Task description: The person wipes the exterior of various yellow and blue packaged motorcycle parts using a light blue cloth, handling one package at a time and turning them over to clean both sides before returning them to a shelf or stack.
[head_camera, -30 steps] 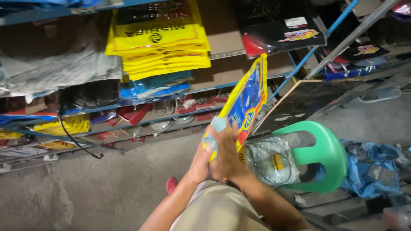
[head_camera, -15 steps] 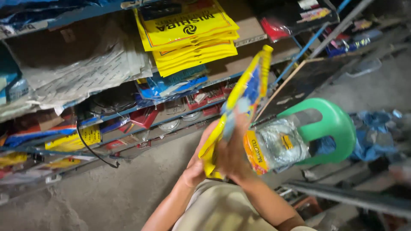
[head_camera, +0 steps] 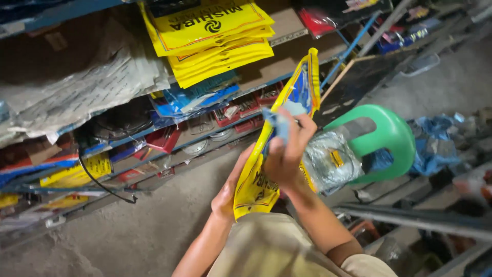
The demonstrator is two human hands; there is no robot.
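Observation:
A flat yellow and blue packet [head_camera: 302, 84] stands on edge in front of me. My left hand [head_camera: 228, 192] holds its lower end from behind. Against the packet's face my right hand [head_camera: 287, 151] presses a crumpled light-blue cloth [head_camera: 284, 120], fingers closed on the cloth. A clear plastic bag of shiny parts [head_camera: 330, 161] lies on a green plastic stool [head_camera: 392, 136] just right of my hands.
Blue metal shelves [head_camera: 128, 136] on the left carry a stack of yellow packets [head_camera: 215, 36], grey woven sacks [head_camera: 77, 87], red and blue packages and cardboard. A black cable [head_camera: 105, 187] hangs from them. Blue rags [head_camera: 438, 138] and metal bars [head_camera: 420, 218] lie to the right. The floor [head_camera: 128, 236] is bare concrete.
The view has swung left and closer. My right hand has slid up the packet with the cloth, and the packet has tilted more upright.

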